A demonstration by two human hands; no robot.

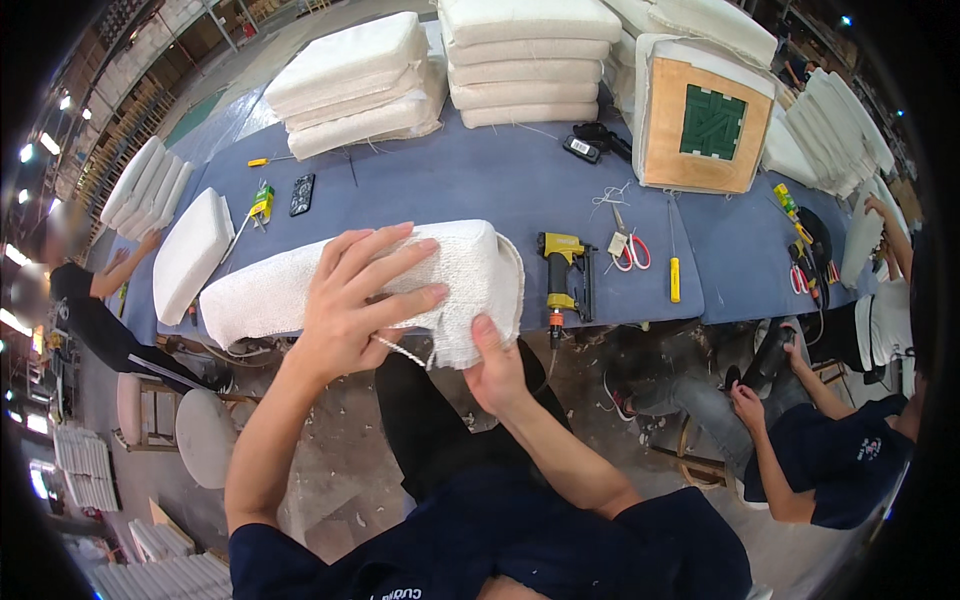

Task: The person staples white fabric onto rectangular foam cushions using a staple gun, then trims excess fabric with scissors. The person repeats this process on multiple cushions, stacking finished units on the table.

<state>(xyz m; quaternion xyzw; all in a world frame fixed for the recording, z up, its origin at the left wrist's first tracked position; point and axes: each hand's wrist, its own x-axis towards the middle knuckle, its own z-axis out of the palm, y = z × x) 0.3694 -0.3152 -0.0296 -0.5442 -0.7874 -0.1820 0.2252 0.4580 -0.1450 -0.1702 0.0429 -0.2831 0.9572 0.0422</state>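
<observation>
A white upholstered seat cushion lies tilted along the table's near edge, above my lap. My left hand spreads its fingers over the top and holds it; the thumb is hidden. A short white cord sticks out beside that palm. At the cushion's right corner, my right hand grips the edge, thumb on the loose fabric flap and the other fingers mostly hidden beneath. Just right of the cushion, a yellow and black staple gun lies on the blue-grey tabletop.
Scissors and a yellow-handled screwdriver lie right. Cushion stacks stand behind, beside a wood-backed seat. A black phone lies left. A person sits at the right; another person stands left.
</observation>
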